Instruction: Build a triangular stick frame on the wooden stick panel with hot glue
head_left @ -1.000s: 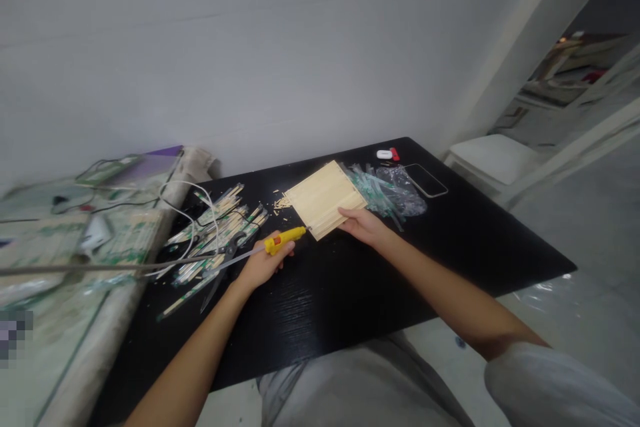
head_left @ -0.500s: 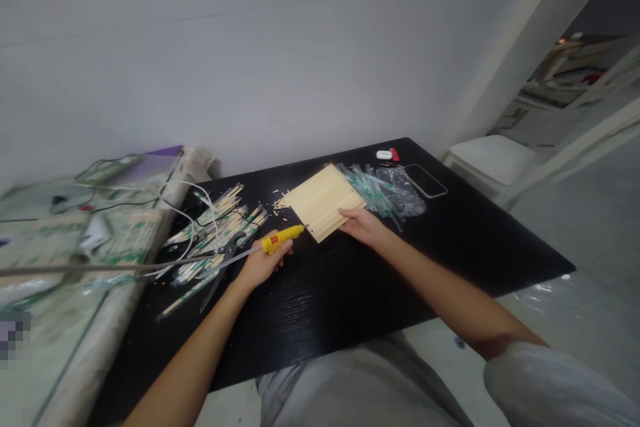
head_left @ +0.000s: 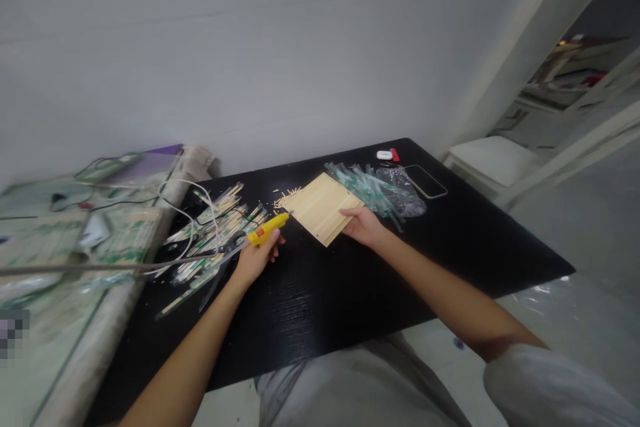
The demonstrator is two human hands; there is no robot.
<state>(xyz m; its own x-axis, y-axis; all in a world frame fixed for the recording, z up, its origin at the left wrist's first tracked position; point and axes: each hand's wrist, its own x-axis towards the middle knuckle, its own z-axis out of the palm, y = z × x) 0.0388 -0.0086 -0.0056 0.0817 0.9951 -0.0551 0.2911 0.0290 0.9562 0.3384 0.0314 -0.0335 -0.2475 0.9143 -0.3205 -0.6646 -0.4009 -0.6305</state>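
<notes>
A yellow glue gun [head_left: 266, 229] is in my left hand [head_left: 257, 259], its nozzle pointing right at the left corner of a flat wooden panel [head_left: 327, 209]. A clear glue stick trails from the gun's back end. My right hand [head_left: 367, 227] grips the panel by its right edge, thumb on top and fingers underneath. The panel is pale, roughly square and held at a slant over the black table [head_left: 320, 307]. Short cut wooden pieces [head_left: 289, 198] lie just beyond its left corner.
Wrapped chopsticks [head_left: 220, 227], black scissors [head_left: 215, 287] and a white cable [head_left: 189, 183] lie at the left. Torn plastic wrappers [head_left: 373, 188], a phone [head_left: 425, 181] and a white case [head_left: 385, 155] are at the back right. A white stool [head_left: 493, 159] stands beyond the table.
My left hand has drawn the glue gun a little left and up, from the panel's lower edge toward its left corner. The panel has turned and dipped slightly in my right hand.
</notes>
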